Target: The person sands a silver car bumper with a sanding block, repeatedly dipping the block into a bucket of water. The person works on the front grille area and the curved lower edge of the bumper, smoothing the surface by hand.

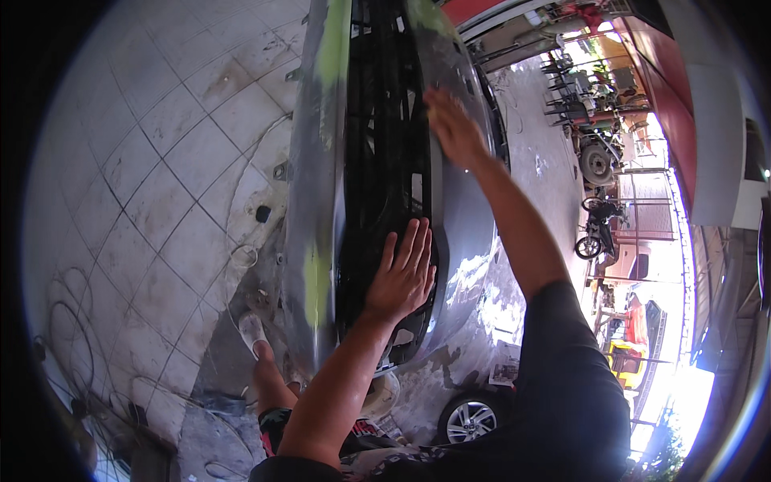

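Observation:
A long grey car bumper [315, 201] stretches away from me, with yellow-green filler patches [331, 48] on its surface. Along its middle runs a black grille section [385, 161] with several openings. My left hand [403, 277] lies flat over the near part of that black section, its fingers stretched out and nothing in it. Farther off, my right hand [456, 132] rests against the grey edge just right of the grille. Motion smears its fingers, and whether anything is under them I cannot make out.
An alloy car wheel [472, 419] lies near my right side, low in view. Cables [76, 337] coil over the tiled floor [173, 161] at left. To the far right stand a motorcycle [598, 229] and stacked chairs [566, 88]. My foot [254, 333] is beside the bumper.

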### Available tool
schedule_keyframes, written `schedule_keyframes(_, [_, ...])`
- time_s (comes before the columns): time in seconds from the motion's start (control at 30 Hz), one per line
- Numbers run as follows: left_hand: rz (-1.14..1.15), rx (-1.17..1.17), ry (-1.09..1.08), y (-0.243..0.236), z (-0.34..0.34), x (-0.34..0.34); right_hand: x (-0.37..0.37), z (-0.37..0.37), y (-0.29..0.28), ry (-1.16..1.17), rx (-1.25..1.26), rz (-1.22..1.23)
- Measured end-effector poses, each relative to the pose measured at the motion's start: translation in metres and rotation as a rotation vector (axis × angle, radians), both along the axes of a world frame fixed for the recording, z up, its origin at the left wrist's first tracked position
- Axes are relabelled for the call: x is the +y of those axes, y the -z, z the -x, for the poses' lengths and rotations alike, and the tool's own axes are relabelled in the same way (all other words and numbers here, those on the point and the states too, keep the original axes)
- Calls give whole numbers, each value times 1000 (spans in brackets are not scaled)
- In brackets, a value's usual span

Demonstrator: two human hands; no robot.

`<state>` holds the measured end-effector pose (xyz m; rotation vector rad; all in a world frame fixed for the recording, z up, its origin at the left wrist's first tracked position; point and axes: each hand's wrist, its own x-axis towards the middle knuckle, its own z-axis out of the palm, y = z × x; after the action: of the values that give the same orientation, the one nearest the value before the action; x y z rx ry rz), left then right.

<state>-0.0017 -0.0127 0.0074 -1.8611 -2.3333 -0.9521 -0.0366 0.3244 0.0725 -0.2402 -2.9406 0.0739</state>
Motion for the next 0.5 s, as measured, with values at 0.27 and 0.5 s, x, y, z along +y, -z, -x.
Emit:
schedule_keyframes(0.27, [6,4,-10,5,5,-7,-88,-111,-10,-242,-324,-50])
schedule_keyframes(0.5, [0,23,10,-1,3,-7,38,38,-14,37,-3,73])
